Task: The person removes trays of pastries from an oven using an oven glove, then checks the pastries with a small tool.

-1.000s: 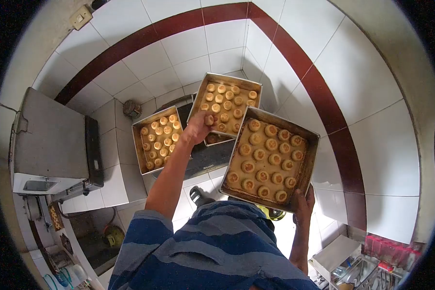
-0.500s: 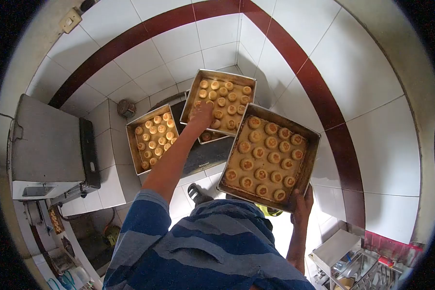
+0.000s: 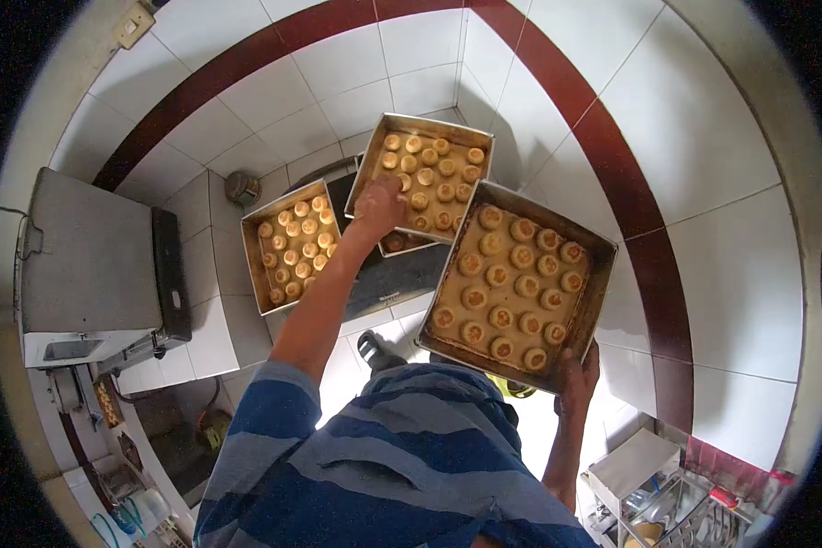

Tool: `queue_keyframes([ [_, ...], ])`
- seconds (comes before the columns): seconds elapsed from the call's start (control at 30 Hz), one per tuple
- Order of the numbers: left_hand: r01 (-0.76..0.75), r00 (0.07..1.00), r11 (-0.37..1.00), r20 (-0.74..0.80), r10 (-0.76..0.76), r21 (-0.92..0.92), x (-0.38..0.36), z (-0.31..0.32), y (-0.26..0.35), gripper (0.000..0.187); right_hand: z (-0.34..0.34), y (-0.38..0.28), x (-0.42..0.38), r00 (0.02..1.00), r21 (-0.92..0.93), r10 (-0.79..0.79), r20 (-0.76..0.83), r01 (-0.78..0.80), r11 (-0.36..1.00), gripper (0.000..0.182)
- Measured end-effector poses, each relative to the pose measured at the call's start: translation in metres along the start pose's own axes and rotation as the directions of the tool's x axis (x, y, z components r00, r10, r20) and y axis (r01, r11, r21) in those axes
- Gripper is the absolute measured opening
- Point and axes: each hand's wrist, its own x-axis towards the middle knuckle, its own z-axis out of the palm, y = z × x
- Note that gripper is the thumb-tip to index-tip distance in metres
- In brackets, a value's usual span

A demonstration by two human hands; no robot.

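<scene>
Hands: right grips near tray, left touches far tray.

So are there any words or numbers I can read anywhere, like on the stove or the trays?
Stove: a small pale mark on its front edge, too blurred to read.
Oven box: no readable label.
Baking trays, such as the one the right hand holds: no words.
Packets on the rack: too small to read.
Nothing can be quoted.
</scene>
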Motion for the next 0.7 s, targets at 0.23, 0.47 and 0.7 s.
queue_keyframes([
  [0.23, 0.138, 0.987, 0.922, -0.022, -0.157, -0.361, -0.084, -0.034, 0.022, 0.016, -0.004, 0.003, 0.005, 1.000, -0.006, 0.006, -0.026, -0.006, 1.000, 0.064],
  [0.47, -0.156, 0.987, 0.988, 0.035, 0.157, -0.011, -0.120, 0.035, 0.013, 0.049, 0.000, -0.001, 0.005, 1.000, 0.029, 0.018, 0.015, -0.019, 0.999, 0.066],
  [0.7, -0.115, 0.973, 0.981, 0.217, 0.080, 0.156, -0.098, 0.045, 0.020, 0.058, 0.002, -0.003, 0.002, 0.999, 0.007, 0.030, -0.023, -0.030, 1.000, 0.065],
])
